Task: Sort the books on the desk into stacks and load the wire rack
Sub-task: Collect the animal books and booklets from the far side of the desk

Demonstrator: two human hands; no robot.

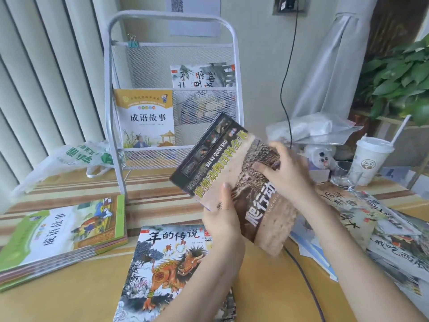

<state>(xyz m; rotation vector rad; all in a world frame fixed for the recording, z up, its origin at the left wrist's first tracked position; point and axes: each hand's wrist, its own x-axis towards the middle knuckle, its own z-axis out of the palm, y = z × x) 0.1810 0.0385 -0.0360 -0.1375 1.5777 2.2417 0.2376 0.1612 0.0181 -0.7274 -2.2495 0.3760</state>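
Both hands hold a brown and black reptile encyclopedia [209,156] tilted above the desk, in front of the white wire rack [111,94]. My left hand [222,219] grips its lower edge with the thumb on the cover. My right hand [285,173] grips its right side, fingers over the cover. The rack holds an orange-topped idiom book [146,119] in the lower pocket and an ink-painting book [204,75] higher up. A stack with a green cover [58,235] lies at the left, a dragon-beast picture book [167,270] in the middle, and loose ink-painting books [383,228] at the right.
A white and green plastic bag [79,156] lies left of the rack. A lidded cup with a straw [371,159], a glass [346,175], a small plush toy [322,156] and clear bags [311,129] crowd the back right. A dark cable [304,277] crosses the desk. A plant [404,75] stands far right.
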